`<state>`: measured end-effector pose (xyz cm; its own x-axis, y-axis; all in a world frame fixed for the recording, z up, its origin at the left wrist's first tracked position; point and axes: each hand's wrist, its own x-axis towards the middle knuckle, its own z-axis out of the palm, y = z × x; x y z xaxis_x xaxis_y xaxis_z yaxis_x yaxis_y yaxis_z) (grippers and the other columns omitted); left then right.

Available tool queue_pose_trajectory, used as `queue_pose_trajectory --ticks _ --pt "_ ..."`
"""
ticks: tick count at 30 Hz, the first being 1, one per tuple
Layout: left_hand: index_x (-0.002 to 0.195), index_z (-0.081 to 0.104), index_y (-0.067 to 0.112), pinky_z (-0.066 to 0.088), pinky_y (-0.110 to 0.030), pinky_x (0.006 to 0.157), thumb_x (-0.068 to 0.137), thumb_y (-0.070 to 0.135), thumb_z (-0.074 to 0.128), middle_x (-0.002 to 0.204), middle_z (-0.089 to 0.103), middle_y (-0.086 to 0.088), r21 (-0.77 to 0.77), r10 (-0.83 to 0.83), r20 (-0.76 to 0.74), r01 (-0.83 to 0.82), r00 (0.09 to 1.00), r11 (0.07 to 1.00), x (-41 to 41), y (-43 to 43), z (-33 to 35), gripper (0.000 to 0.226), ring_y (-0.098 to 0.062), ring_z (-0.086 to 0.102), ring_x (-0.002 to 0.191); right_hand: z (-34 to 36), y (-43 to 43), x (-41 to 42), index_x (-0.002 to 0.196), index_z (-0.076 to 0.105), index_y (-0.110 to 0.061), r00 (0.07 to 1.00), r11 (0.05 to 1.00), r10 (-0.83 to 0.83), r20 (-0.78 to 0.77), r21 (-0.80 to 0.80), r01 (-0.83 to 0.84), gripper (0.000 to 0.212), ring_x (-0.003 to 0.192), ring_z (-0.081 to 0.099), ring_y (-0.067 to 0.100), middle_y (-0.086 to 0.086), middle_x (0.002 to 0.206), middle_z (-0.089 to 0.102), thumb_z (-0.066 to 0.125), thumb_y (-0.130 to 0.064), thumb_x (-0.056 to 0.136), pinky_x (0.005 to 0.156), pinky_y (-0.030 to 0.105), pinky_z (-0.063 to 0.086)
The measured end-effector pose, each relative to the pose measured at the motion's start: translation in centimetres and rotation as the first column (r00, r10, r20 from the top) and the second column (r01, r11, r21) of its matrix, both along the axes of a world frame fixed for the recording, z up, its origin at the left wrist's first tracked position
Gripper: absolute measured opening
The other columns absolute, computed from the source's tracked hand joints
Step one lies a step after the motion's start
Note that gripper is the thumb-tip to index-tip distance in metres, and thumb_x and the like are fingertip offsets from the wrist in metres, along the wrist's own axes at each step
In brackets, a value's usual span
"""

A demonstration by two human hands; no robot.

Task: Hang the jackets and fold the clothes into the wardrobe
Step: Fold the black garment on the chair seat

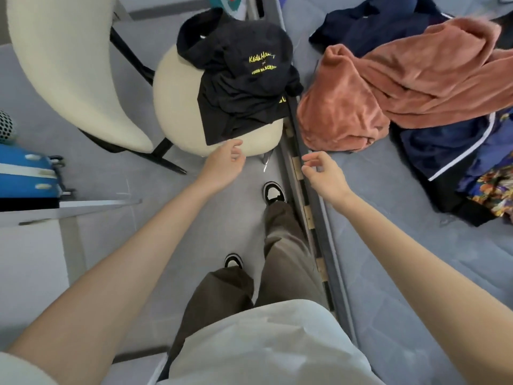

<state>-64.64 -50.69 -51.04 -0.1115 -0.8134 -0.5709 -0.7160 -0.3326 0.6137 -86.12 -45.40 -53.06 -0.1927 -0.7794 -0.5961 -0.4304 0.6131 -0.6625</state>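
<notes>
- Nearest us: person standing in a grey top & brown trousers, black-and-white shoes [273, 193] on the grey floor, on the near side of the round cream stool [177, 107].
- Both bare arms are stretched fwd.
- Left hand [222, 165] hangs right at the stool's near edge, just under the hem of the black T-shirt [244, 79]. Fingers are loose & slightly spread, nothing in them. Can't tell if the tips touch the stool.
- Right hand [323, 176] is right of the stool, over the edge of the bed [388, 273]. Fingers are softly curled, thumb & forefinger apart, gripping nothing.
- Far left of the stool, at the frame edge: blue suitcase [25, 173].
- On the stool itself: the black T-shirt w/ yellow lettering, crumpled, draped over the top & right side.
- Just right of the stool, on the bed: rust-pink fleece [361, 101] in a heap, its bulky end near the mattress edge.
- Further right of the stool, partly under that fleece: navy jacket [444, 151] w/ white piping. A floral-print piece [497, 190] sits beside it at the far right.
- Left of the stool: cream chair [63, 59] on black legs.
- Right & beyond the stool, behind the fleece: another dark navy garment [374, 31], bunched up.
</notes>
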Motion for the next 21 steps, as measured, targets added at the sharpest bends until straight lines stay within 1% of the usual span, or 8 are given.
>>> queue_pose_trajectory --ticks 6,9,11,14,16,17,19,21 --pt "0.138 0.045 0.019 0.036 -0.022 0.083 0.096 0.023 0.046 0.129 0.057 0.002 0.050 0.208 0.012 -0.208 0.978 0.977 -1.3 -7.6 -5.5 0.042 -0.009 0.053 0.103 -5.2 -12.4 -0.9 0.124 0.052 -0.017 0.990 0.990 0.139 -0.004 0.004 -0.139 0.029 0.095 0.052 0.012 0.001 0.115 0.060 0.051 -0.015 0.095 0.076 0.017 0.037" --pt "0.139 0.043 0.021 0.040 -0.019 0.072 0.097 0.024 0.043 0.129 0.057 0.004 0.050 0.292 0.011 -0.292 0.956 0.955 -1.1 -10.8 -7.9 0.042 -0.008 0.053 0.097 -8.4 -18.0 -0.2 0.132 0.046 -0.018 0.991 0.991 0.133 0.011 0.017 -0.133 0.038 0.103 0.054 0.016 0.006 0.125 0.056 0.052 -0.015 0.095 0.094 0.030 0.045" --pt "0.140 0.042 0.022 0.039 -0.015 0.068 0.098 0.025 0.042 0.131 0.055 0.005 0.054 0.335 0.019 -0.335 0.942 0.941 -0.7 -12.4 -9.5 0.043 -0.006 0.053 0.096 -10.7 -21.1 0.6 0.139 0.037 -0.023 0.990 0.990 0.138 0.031 0.038 -0.139 0.048 0.109 0.054 0.021 0.007 0.126 0.051 0.052 -0.016 0.095 0.100 0.038 0.045" --pt "0.142 0.040 0.023 0.038 -0.018 0.076 0.099 0.024 0.041 0.134 0.054 0.004 0.068 0.373 0.025 -0.374 0.927 0.925 0.1 -13.7 -11.8 0.043 -0.006 0.050 0.101 -14.0 -24.7 1.7 0.146 0.023 -0.034 0.992 0.993 0.050 0.112 0.102 -0.062 0.061 0.107 0.055 0.025 0.010 0.130 0.049 0.054 -0.020 0.094 0.095 0.042 0.051" --pt "0.142 0.040 0.023 0.037 -0.019 0.079 0.099 0.024 0.041 0.134 0.053 0.004 0.080 0.393 0.026 -0.394 0.919 0.916 0.5 -14.1 -13.1 0.043 -0.007 0.050 0.102 -15.8 -26.4 2.3 0.145 0.020 -0.038 0.988 0.986 -0.041 0.152 0.164 0.016 0.064 0.108 0.057 0.027 0.009 0.133 0.048 0.056 -0.024 0.094 0.086 0.038 0.055" --pt "0.142 0.041 0.024 0.037 -0.020 0.081 0.099 0.024 0.041 0.134 0.053 0.004 0.086 0.406 0.025 -0.407 0.913 0.910 0.7 -14.2 -13.6 0.043 -0.007 0.050 0.102 -16.6 -26.9 2.5 0.144 0.022 -0.039 0.988 0.983 -0.059 0.142 0.180 0.033 0.064 0.110 0.057 0.029 0.007 0.134 0.048 0.058 -0.026 0.093 0.084 0.037 0.056" --pt "0.141 0.041 0.024 0.035 -0.021 0.084 0.099 0.024 0.041 0.134 0.054 0.004 0.098 0.427 0.023 -0.427 0.904 0.899 1.0 -14.2 -14.4 0.043 -0.008 0.050 0.105 -17.7 -27.6 2.7 0.138 0.033 -0.036 0.993 0.985 -0.079 0.086 0.160 0.065 0.058 0.113 0.057 0.031 0.006 0.131 0.052 0.063 -0.028 0.089 0.092 0.040 0.052" --pt "0.141 0.042 0.023 0.034 -0.020 0.085 0.099 0.023 0.042 0.134 0.054 0.003 0.106 0.436 0.017 -0.435 0.900 0.894 1.2 -13.9 -14.8 0.042 -0.009 0.050 0.108 -18.3 -28.1 2.5 0.122 0.048 -0.029 0.992 0.987 -0.124 0.012 0.105 0.122 0.041 0.113 0.058 0.031 0.005 0.125 0.058 0.067 -0.026 0.086 0.097 0.042 0.049"
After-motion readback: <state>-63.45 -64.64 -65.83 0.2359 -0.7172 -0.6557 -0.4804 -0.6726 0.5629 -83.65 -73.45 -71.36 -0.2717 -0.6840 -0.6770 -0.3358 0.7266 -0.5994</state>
